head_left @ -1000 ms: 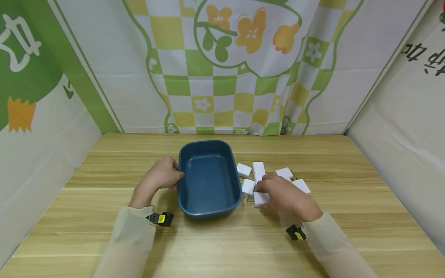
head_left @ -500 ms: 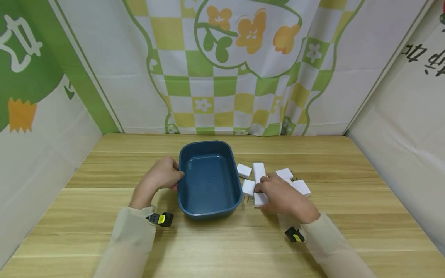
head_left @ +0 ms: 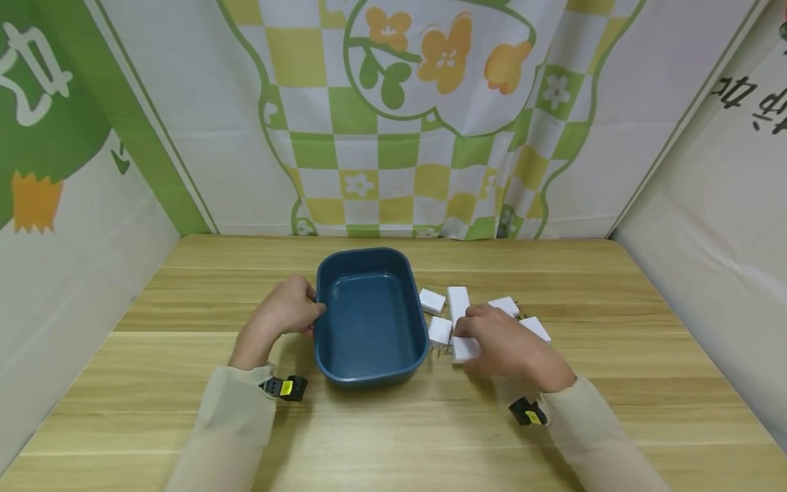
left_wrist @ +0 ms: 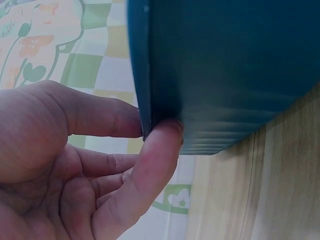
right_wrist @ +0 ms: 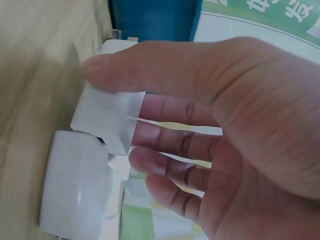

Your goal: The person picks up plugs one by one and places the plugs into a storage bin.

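Observation:
In the head view my left hand (head_left: 289, 307) holds the left rim of a deep blue plastic bin (head_left: 369, 328). Seen from the left wrist, thumb and finger pinch that rim (left_wrist: 142, 75) from both sides. My right hand (head_left: 507, 342), to the right of the bin, pinches a white plug-in charger (head_left: 465, 349). In the right wrist view the thumb lies across one face of this charger (right_wrist: 107, 110), with fingertips against its other side. Another white charger (right_wrist: 75, 185) sits right beside it.
Several more white chargers lie around the right hand, among them a small one (head_left: 432, 301), a long one (head_left: 458, 301) and one at the right (head_left: 535, 329); some show metal prongs. A patterned curtain (head_left: 393, 150) hangs behind the wooden table (head_left: 381, 444).
My right hand and the charger in its fingers have shifted slightly to the right and away from me. The left hand and the bin have stayed put.

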### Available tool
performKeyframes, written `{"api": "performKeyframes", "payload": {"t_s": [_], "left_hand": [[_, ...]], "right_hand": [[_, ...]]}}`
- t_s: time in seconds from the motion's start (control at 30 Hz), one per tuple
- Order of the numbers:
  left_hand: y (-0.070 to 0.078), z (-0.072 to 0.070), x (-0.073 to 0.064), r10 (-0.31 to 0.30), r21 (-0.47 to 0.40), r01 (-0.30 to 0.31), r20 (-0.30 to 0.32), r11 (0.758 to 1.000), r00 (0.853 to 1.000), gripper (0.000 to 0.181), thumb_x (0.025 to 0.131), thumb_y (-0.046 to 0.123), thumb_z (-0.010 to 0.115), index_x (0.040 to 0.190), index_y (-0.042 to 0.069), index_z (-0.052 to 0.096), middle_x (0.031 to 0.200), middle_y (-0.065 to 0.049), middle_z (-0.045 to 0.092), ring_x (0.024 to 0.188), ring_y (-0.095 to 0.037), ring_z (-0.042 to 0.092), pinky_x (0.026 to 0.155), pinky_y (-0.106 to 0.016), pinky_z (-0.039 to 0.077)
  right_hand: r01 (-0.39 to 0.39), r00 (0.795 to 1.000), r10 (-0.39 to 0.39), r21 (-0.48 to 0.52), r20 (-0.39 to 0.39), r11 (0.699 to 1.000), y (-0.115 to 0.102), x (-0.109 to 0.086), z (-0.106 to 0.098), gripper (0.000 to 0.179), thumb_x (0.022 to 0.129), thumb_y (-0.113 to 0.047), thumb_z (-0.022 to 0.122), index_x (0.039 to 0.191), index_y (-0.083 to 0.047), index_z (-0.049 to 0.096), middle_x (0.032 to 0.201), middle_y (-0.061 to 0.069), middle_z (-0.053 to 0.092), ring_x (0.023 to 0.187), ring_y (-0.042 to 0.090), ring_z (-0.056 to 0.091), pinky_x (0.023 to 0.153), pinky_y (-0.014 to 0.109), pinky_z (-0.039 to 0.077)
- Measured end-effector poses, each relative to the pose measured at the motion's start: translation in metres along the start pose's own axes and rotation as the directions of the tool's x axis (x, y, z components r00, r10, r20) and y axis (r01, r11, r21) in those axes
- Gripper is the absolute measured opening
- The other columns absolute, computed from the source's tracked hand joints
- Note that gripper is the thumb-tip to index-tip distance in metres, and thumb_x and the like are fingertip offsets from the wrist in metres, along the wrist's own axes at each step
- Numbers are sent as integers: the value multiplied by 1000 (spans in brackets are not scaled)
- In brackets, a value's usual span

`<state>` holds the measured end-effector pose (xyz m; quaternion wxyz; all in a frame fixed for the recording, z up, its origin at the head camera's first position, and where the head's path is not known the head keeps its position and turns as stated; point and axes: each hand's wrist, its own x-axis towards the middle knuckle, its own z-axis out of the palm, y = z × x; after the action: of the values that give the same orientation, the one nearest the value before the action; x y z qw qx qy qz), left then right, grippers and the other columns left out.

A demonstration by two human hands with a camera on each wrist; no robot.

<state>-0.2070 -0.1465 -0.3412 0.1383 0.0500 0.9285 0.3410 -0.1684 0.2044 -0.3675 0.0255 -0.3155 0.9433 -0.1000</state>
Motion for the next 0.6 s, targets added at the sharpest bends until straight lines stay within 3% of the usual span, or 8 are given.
{"api": "performKeyframes", "payload": {"t_s": [0.17, 0.33, 0.6], "left_hand": [[0, -2, -2, 2, 2, -2, -1, 1000, 1000, 19, 98, 7, 58, 87, -7, 65, 60, -8, 61, 57, -25, 69, 56, -29, 51], [0, -2, -2, 2, 17, -2, -8, 1000, 1000, 21, 97, 8, 57, 79, -2, 63, 59, -9, 62, 57, -26, 69, 56, -30, 49], [0, -1, -1, -4, 6, 4, -6, 1000, 1000, 17, 97, 8, 57, 87, -4, 64, 61, -8, 63, 59, -25, 69, 57, -29, 51]], "right_hand": [[-6, 1000, 5, -6, -25, 1000, 0, -2, -5, 34, 76, -17, 88, 105, -8, 73, 102, 2, 65, 93, 21, 59, 80, 40, 49], [-20, 998, 21, 22, -53, 1000, 0, -4, -14, 33, 77, -16, 87, 105, -7, 72, 97, 1, 63, 84, 18, 56, 77, 39, 47], [-34, 996, 41, 86, -82, 996, 4, -5, -25, 33, 78, -12, 86, 106, -6, 70, 93, 0, 59, 83, 19, 52, 75, 38, 46]]}}
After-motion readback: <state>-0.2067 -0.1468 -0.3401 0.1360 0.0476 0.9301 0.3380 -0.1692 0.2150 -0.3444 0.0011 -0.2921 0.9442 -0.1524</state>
